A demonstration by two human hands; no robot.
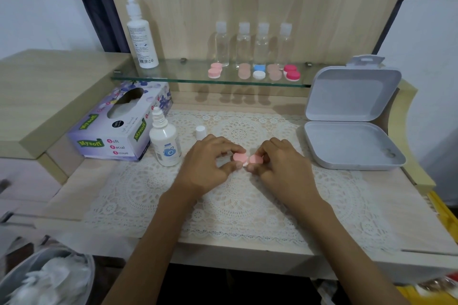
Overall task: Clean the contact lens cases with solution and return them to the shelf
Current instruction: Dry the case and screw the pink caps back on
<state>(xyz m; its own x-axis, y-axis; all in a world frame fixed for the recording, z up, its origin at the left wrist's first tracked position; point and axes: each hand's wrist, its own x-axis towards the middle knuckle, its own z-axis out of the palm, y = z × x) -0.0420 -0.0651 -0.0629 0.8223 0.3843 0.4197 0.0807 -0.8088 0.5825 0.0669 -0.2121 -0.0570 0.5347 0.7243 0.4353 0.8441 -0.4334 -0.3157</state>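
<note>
My left hand [210, 158] and right hand [280, 161] are both pinched on the pink case [245, 159], one hand to each capped cup, just above the lace mat [247, 205], I judge so each hand can steady one end while a cap is twisted. The case lies flat with its long axis running left to right across me, caps facing up. The small bottle [165, 142] stands uncapped by my left hand, its cap [200, 132] just behind, handy for rinsing; five more cases wait on the shelf [173, 77], the box [352, 116] open at my right
</note>
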